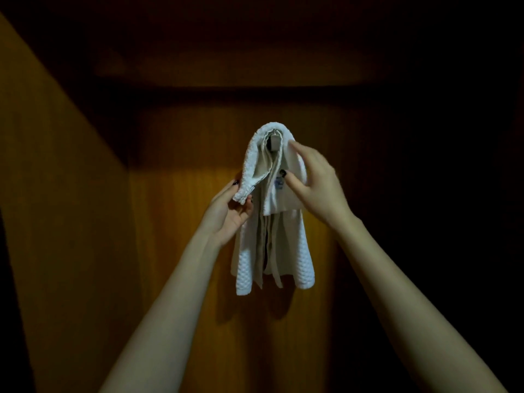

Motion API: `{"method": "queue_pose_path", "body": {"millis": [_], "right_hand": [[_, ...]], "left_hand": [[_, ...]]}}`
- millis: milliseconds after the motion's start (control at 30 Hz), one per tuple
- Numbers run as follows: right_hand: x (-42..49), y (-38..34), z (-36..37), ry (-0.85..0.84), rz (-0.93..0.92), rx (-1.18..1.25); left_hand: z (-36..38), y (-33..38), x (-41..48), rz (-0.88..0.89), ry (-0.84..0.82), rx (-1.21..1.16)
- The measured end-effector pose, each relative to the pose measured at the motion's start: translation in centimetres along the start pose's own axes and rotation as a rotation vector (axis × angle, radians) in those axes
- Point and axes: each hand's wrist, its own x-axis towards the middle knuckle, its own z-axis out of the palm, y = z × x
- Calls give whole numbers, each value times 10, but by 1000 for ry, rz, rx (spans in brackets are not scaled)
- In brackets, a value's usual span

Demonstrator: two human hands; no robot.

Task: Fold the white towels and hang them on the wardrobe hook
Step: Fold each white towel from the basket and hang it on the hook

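On wardrobe hook [273,142], white towels [245,268] hang vertically; left hand [230,214], right hand [314,188] pinch them.

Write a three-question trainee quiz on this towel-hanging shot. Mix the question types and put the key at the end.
1. True or false: the white towel is already draped over the hook.
2. Multiple choice: what does the left hand grip? A. a bunched end of the towel. B. the hook. C. nothing.
3. Fill the gap: the small logo on the towel, next to the right hand, is ___ in colour.

Key: 1 true; 2 A; 3 blue.
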Motion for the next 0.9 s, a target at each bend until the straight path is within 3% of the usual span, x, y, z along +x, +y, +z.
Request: {"method": "queue_pose_path", "body": {"millis": [100, 333, 567, 667, 800, 900], "right_hand": [[-1, 1, 15, -29, 47, 23], [-1, -6, 36, 111, 137, 47], [-6, -2, 32, 110, 135, 85], [-9, 0, 27, 78, 153, 127], [-14, 0, 19, 47, 179, 144], [-17, -4, 15, 27, 202, 173]], "left_hand": [[-3, -1, 1, -23, -3, 38], [-6, -20, -4, -51, -71, 101], [-3, -25, -3, -31, -7, 281], [6, -25, -9, 48, 11, 494], [16, -22, -11, 215, 163, 1007], [25, -20, -18, 269, 151, 1124]]}}
